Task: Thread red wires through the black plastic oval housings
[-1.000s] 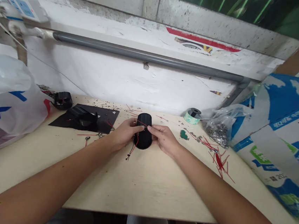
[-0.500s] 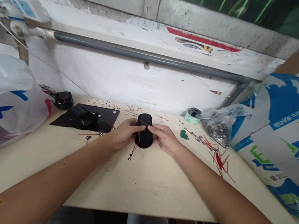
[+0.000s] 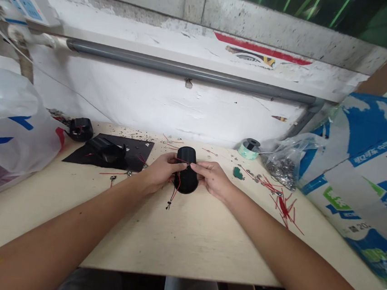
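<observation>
1. Left hand [image 3: 156,173] half curled, fingers gripping the black case [image 3: 186,183] on its left side
2. Right hand [image 3: 213,179] half curled, fingertips pinching the case's right edge beside a red wire [image 3: 177,185]
3. Case between the hands, mid-table [image 3: 183,249]
4. Black mat [image 3: 117,156] left, tape spool [image 3: 248,149] far right

Left hand [image 3: 158,173] and right hand [image 3: 212,179] close in on the black housing [image 3: 185,183], no gap to pass between them. Free path: over the pale work board [image 3: 184,244] toward its front edge. Right side obstructed by red wire scraps [image 3: 285,208] and a bag of metal parts [image 3: 283,169]. Left: black mat [image 3: 136,151], white plastic bag [image 3: 6,131]. Far side: wall [image 3: 150,100].
</observation>
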Tool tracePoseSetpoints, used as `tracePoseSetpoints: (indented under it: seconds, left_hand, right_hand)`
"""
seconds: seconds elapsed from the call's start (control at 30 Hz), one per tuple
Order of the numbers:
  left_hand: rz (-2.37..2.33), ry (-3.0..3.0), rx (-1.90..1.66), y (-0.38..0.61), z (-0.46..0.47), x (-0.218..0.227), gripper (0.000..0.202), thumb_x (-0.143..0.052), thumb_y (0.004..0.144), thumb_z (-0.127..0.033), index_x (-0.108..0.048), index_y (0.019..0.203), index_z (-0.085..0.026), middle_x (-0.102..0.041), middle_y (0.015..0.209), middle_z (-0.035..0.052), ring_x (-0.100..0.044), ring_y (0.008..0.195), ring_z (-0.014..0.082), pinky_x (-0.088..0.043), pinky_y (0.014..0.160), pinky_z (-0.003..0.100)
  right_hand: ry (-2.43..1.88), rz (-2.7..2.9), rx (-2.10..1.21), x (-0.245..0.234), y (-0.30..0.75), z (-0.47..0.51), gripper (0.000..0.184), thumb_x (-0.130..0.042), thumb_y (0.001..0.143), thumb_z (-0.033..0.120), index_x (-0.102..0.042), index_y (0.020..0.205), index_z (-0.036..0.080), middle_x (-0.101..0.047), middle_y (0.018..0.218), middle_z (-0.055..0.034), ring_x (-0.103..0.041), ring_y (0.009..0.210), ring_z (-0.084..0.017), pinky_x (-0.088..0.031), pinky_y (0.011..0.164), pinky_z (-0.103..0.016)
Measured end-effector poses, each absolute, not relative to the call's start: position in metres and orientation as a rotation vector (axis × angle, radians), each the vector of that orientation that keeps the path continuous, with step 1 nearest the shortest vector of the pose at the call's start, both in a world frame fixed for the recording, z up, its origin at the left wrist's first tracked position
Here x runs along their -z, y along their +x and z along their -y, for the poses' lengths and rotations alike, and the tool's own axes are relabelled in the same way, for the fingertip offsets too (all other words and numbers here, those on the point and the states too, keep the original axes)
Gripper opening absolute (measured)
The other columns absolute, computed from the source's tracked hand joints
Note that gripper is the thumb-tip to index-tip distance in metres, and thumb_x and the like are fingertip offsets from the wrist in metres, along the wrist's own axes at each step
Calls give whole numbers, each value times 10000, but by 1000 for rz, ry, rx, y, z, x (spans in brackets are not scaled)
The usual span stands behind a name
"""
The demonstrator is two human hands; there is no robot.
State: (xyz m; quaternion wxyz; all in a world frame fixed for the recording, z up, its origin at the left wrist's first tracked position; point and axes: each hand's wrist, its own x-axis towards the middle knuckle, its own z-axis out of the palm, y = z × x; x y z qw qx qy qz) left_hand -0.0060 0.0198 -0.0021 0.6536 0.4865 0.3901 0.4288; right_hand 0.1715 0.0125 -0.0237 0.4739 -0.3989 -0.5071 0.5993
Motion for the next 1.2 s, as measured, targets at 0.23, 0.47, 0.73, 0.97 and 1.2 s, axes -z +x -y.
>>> tracePoseSetpoints:
  seconds: [0.23, 0.47, 0.73, 0.97, 1.2]
  left_hand:
    - [-802, 1070, -926, -9, -24, 5, 308, -800, 696, -204, -661, 954, -109, -675, 870, 63, -622, 740, 146, -458, 689, 275]
    - [-752, 1105, -895, -10, -20, -1, 238, -781, 726, -209, -667, 914, -118, -673, 792, 39, -608, 669, 128, -436, 637, 257]
    - [-779, 1110, -907, -9, -17, -4, 239, -787, 722, -203, -676, 913, -111, -682, 808, 44, -619, 682, 133, -446, 637, 258]
    - [-771, 1107, -870, -8, -17, -1, 249, -785, 743, -224, -687, 938, -103, -696, 824, 62, -634, 716, 145, -475, 675, 265]
    - [-765, 1105, -877, -8, -19, 2, 206, -781, 760, -227, -702, 915, -116, -707, 831, 58, -637, 716, 141, -487, 707, 274]
  right_hand:
    - [-975, 1225, -1490, 23, 172, -12, 338, -846, 674, 436, -757, 807, 138, -721, 733, -62, -660, 610, -161, -568, 579, -303]
    - [-953, 1234, -1507, 22, 172, -12, 321, -843, 684, 421, -741, 794, 137, -732, 739, -75, -690, 613, -186, -586, 567, -314]
    - [-939, 1232, -1511, 21, 173, -11, 297, -851, 667, 388, -740, 767, 132, -728, 708, -67, -690, 608, -178, -576, 550, -287]
    - [-924, 1242, -1523, 21, 175, -12, 297, -859, 650, 394, -731, 729, 139, -726, 687, -56, -682, 594, -164, -562, 548, -275]
    - [-930, 1240, -1509, 21, 175, -12, 288, -856, 652, 396, -719, 695, 146, -705, 655, -41, -660, 575, -154, -542, 531, -272]
